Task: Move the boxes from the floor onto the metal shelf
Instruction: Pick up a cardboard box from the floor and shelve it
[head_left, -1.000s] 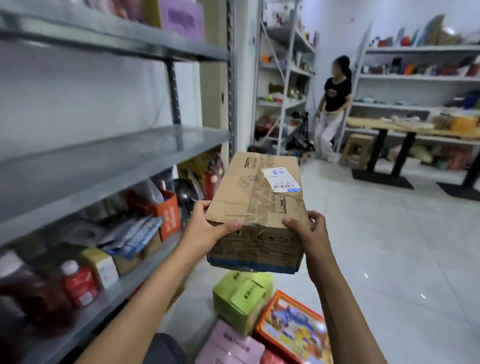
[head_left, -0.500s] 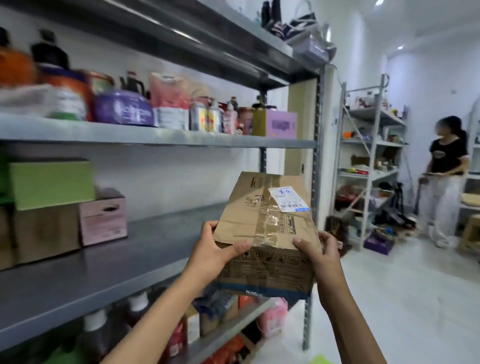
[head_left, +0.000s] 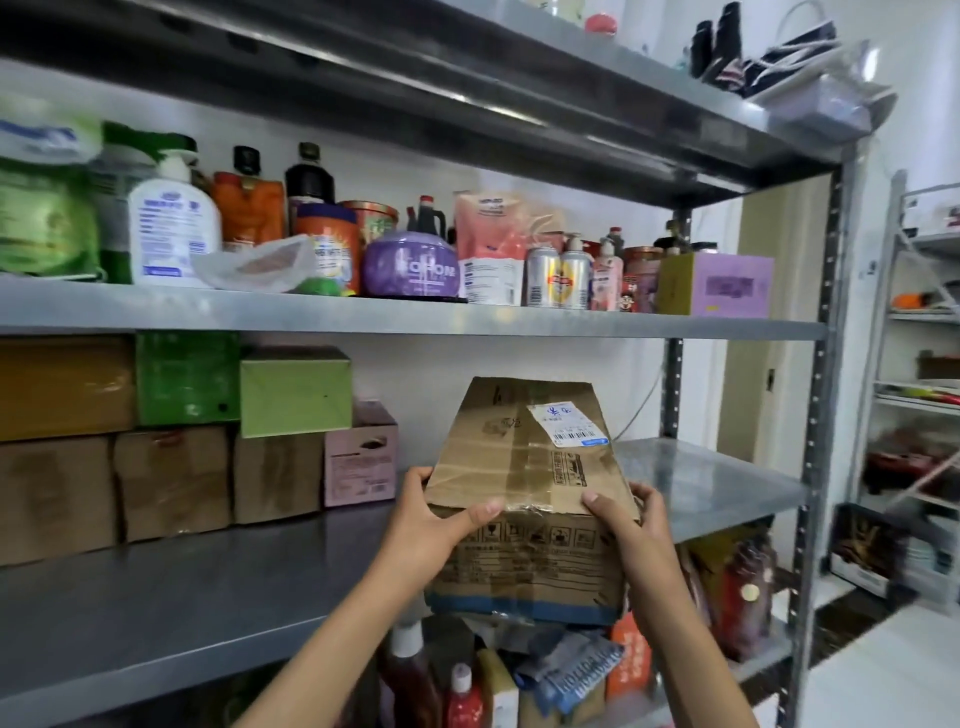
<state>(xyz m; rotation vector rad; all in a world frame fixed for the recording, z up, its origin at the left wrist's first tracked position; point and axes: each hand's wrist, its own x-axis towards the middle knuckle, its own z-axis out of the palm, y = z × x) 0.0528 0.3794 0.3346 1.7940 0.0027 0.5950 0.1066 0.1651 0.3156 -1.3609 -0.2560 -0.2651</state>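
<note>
A worn brown cardboard box with clear tape and a white shipping label is held up in front of the middle tier of the metal shelf. My left hand grips its near left corner, thumb on top. My right hand grips the near right corner the same way. The box's near end hangs past the shelf's front edge; whether its far end touches the shelf surface is hidden. Stacked boxes stand at the shelf's back left: brown ones, green ones and a pink one.
The tier above carries bottles, cans, a purple tub and a purple box. The tier below holds bottles and packets. A steel upright bounds the shelf on the right. Another white rack stands further right.
My view has swung left and up, square to the shelf. Both hands have carried the box up and forward, from beside the shelf to over its middle tier. The person at the back has left view.
</note>
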